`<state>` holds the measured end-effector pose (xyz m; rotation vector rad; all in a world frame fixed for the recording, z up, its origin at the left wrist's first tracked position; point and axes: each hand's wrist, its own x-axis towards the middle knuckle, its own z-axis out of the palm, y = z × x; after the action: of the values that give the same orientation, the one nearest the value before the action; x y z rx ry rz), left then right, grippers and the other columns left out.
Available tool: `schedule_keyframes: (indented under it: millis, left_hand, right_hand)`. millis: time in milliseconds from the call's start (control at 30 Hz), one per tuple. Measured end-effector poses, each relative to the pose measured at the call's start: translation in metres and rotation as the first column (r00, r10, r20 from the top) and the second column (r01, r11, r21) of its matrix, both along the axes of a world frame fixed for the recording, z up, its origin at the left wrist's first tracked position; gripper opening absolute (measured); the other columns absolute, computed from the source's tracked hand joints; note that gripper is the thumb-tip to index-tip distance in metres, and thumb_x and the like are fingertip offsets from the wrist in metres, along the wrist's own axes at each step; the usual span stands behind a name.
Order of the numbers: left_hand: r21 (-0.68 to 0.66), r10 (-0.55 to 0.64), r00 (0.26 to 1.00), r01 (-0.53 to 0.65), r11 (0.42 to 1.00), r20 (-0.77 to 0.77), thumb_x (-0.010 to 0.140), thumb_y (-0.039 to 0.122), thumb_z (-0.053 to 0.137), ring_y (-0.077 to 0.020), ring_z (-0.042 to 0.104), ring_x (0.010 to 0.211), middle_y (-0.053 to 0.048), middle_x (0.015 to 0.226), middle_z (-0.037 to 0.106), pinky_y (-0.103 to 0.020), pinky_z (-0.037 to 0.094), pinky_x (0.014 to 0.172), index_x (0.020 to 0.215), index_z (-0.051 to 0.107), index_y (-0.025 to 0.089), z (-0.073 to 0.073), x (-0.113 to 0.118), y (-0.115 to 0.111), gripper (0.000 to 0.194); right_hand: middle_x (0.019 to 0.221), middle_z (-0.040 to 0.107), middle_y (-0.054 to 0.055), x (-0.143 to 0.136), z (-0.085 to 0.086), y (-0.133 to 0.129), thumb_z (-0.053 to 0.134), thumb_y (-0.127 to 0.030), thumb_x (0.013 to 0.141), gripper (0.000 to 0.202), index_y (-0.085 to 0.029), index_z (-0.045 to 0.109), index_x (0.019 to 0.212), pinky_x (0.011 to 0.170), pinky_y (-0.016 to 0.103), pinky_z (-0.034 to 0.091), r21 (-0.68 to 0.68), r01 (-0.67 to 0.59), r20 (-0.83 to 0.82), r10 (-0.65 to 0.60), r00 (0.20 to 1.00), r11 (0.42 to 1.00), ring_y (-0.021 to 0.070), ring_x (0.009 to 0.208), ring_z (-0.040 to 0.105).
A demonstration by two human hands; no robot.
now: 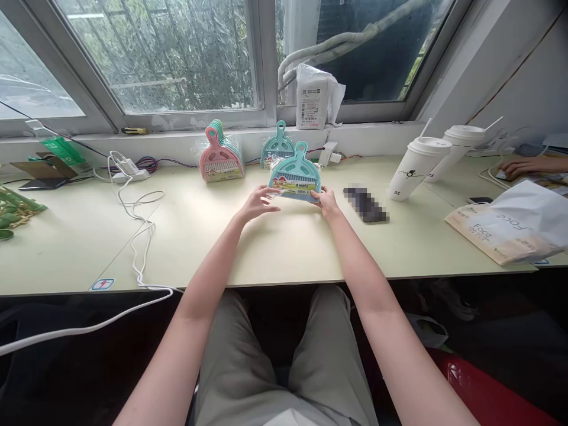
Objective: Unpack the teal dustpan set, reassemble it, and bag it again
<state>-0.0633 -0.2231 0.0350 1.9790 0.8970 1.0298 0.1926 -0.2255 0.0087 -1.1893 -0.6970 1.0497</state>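
Teal dustpan set (296, 176) upright between both hands, handle up.

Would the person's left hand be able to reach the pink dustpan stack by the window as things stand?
Probably yes: the left hand holds the teal dustpan set, but bare desk lies between it and the pink dustpan stack.

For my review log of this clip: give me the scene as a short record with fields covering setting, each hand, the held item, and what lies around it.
setting: pale desk under a window
left hand: fingers on the left edge of the teal dustpan set
right hand: grips its right lower corner
held item: packaged, upright, handle loop on top
behind it: second teal set; pink-fronted stack to the left
right of it: two lidded cups, tissue pack
left of it: white cable
other person: a hand at far right
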Motion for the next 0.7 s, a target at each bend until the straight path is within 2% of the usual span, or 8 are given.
schedule_keyframes:
  millis: [67, 167, 267, 333, 467, 533, 600, 700]
  left_hand:
    - [0.06, 0.112, 0.994, -0.111, 0.992, -0.002, 0.066, 0.028, 0.084, -0.0159, 0.062, 0.088, -0.008, 0.124, 0.058, -0.027, 0.054, 0.079, 0.103, 0.074, 0.024, -0.005, 0.004, 0.002, 0.039]
    - [0.073, 0.329, 0.937, -0.338, 0.938, 0.113, 0.082, 0.03, 0.07, -0.0179, 0.061, 0.088, -0.008, 0.106, 0.064, -0.027, 0.051, 0.079, 0.086, 0.074, 0.02, -0.009, 0.01, 0.003, 0.011]
    - [0.064, 0.435, 0.874, -0.457, 0.887, 0.216, 0.088, 0.033, 0.064, -0.0182, 0.061, 0.089, -0.008, 0.104, 0.065, -0.025, 0.048, 0.078, 0.084, 0.071, 0.02, -0.008, 0.013, -0.002, 0.015]
    - [0.056, 0.467, 0.848, -0.494, 0.868, 0.252, 0.089, 0.035, 0.063, -0.0174, 0.062, 0.088, -0.007, 0.108, 0.064, -0.024, 0.046, 0.076, 0.095, 0.068, 0.022, -0.004, 0.014, -0.008, 0.015]
    - [0.027, 0.519, 0.82, -0.54, 0.841, 0.241, 0.087, 0.034, 0.066, -0.0161, 0.064, 0.083, -0.004, 0.108, 0.066, -0.022, 0.045, 0.073, 0.124, 0.058, 0.028, -0.001, 0.014, -0.012, 0.038]
    - [0.037, 0.538, 0.825, -0.552, 0.833, 0.172, 0.087, 0.032, 0.065, -0.0178, 0.065, 0.083, -0.005, 0.106, 0.067, -0.024, 0.044, 0.075, 0.116, 0.063, 0.026, -0.004, 0.012, -0.005, 0.03]
    - [0.059, 0.554, 0.828, -0.559, 0.827, 0.086, 0.085, 0.029, 0.066, -0.0212, 0.066, 0.083, -0.007, 0.103, 0.068, -0.027, 0.044, 0.078, 0.098, 0.069, 0.023, -0.01, 0.009, 0.009, 0.015]
    - [0.052, 0.541, 0.841, -0.54, 0.84, -0.025, 0.08, 0.024, 0.068, -0.0256, 0.065, 0.083, -0.008, 0.087, 0.07, -0.033, 0.044, 0.084, 0.078, 0.07, 0.023, -0.019, 0.007, 0.037, 0.003]
  right_hand:
    - [0.086, 0.069, 0.0, 0.0, 0.0, 0.0, 0.066, -0.004, 0.076, 0.023, -0.019, 0.054, 0.089, 0.081, 0.039, 0.062, 0.004, -0.014, 0.016, 0.014, 1.0, 1.0, 0.0129, 0.074, 0.066]
    - [0.086, 0.068, -0.001, -0.005, 0.0, 0.0, 0.071, -0.009, 0.073, 0.028, -0.021, 0.052, 0.089, 0.08, 0.039, 0.061, 0.036, -0.074, 0.061, 0.072, 0.996, 0.997, 0.013, 0.075, 0.065]
    - [0.09, 0.068, -0.001, -0.012, 0.0, 0.0, 0.076, -0.019, 0.071, 0.034, -0.023, 0.048, 0.09, 0.08, 0.038, 0.059, 0.097, -0.136, 0.125, 0.123, 0.984, 0.986, 0.0141, 0.079, 0.064]
    - [0.095, 0.068, 0.001, -0.016, 0.0, 0.0, 0.077, -0.027, 0.07, 0.037, -0.023, 0.046, 0.089, 0.08, 0.037, 0.057, 0.134, -0.145, 0.189, 0.119, 0.975, 0.98, 0.0148, 0.082, 0.063]
    - [0.105, 0.065, 0.004, -0.018, -0.002, -0.001, 0.073, -0.035, 0.071, 0.033, -0.022, 0.047, 0.087, 0.079, 0.034, 0.053, 0.221, -0.114, 0.374, 0.024, 0.927, 0.969, 0.0151, 0.084, 0.061]
    - [0.102, 0.065, 0.005, -0.02, -0.004, 0.001, 0.069, -0.036, 0.074, 0.027, -0.022, 0.05, 0.087, 0.079, 0.033, 0.051, 0.253, -0.063, 0.453, -0.06, 0.89, 0.965, 0.0162, 0.082, 0.061]
    - [0.097, 0.066, 0.006, -0.022, -0.007, 0.006, 0.065, -0.035, 0.077, 0.022, -0.021, 0.053, 0.089, 0.079, 0.034, 0.05, 0.262, 0.033, 0.5, -0.165, 0.85, 0.965, 0.018, 0.081, 0.061]
    - [0.098, 0.068, 0.008, -0.026, -0.013, 0.024, 0.057, -0.025, 0.079, 0.013, -0.02, 0.057, 0.09, 0.083, 0.035, 0.049, 0.282, 0.126, 0.576, -0.273, 0.771, 0.951, 0.02, 0.084, 0.062]
